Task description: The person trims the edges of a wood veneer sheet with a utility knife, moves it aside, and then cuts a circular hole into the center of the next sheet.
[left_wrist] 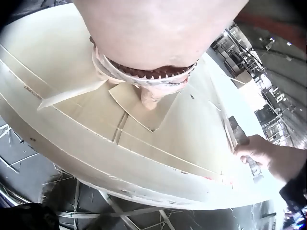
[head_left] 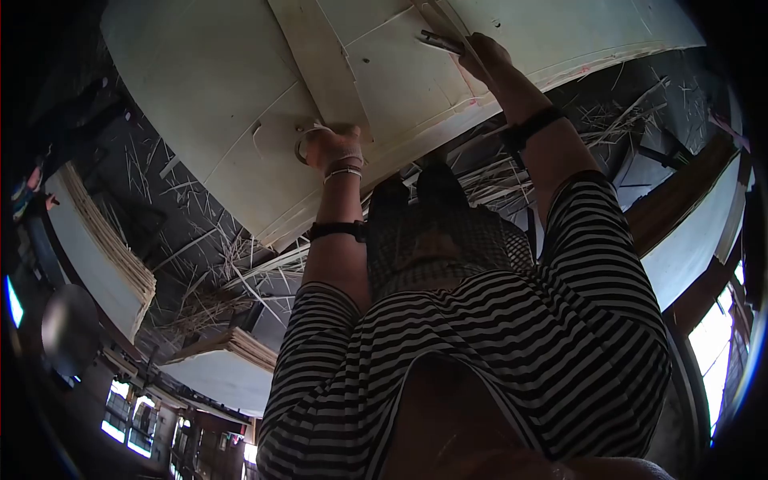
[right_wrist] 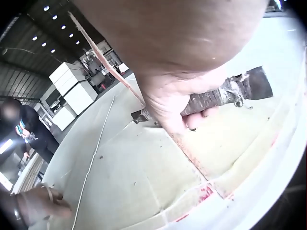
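Note:
My right hand (head_left: 488, 58) grips a flat knife (right_wrist: 216, 98) with a rough, wrapped handle and a wide dark end. A thin strip with a reddish edge (right_wrist: 108, 64) rises beside that hand, above the pale veneer sheet (right_wrist: 129, 172). On the left, my left hand (head_left: 332, 148) rests at the end of a long veneer strip (head_left: 316, 60) lying on the sheet. One fingertip (left_wrist: 149, 98) touches a small veneer piece (left_wrist: 139, 110). Around that wrist sits a whitish band with a toothed inner edge (left_wrist: 153, 79); a narrow pale strip (left_wrist: 72, 95) sticks out beside it.
Stacked sheets (head_left: 104, 248) stand at the left, with another stack (head_left: 232, 360) lower down. Thin offcuts (head_left: 200, 296) litter the dark floor around the sheet. A person in dark clothes (right_wrist: 36, 127) stands beyond the sheet's far side. White stacks (right_wrist: 72, 88) rise behind.

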{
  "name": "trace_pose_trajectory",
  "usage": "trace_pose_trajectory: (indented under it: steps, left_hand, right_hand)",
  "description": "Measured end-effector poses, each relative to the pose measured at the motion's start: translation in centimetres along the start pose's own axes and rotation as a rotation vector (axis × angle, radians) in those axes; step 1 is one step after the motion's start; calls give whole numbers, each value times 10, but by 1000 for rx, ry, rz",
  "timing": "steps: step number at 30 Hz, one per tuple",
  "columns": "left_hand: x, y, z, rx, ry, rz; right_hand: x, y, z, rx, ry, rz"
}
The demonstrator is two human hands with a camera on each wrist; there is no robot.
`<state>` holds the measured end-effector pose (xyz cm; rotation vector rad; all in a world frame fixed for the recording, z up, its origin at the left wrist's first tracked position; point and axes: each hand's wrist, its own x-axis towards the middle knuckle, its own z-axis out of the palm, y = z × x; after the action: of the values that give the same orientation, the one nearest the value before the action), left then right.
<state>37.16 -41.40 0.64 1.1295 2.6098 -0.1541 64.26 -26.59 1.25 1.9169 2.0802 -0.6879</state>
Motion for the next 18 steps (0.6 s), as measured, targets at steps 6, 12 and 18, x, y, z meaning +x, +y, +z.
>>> trace_pose_trajectory:
  steps: [6,12,18]
  left_hand:
    - [7,-2,0,-74,-142,-42]
    - [27,-40,65,-425,-156,69]
    - [0,-26,67,-830,-321,45]
  right_hand:
    - [-30,37,44,344,133,-173]
    - [-134,47,87,663,-155,-91]
    - [-182,46,94,653,-219,-55]
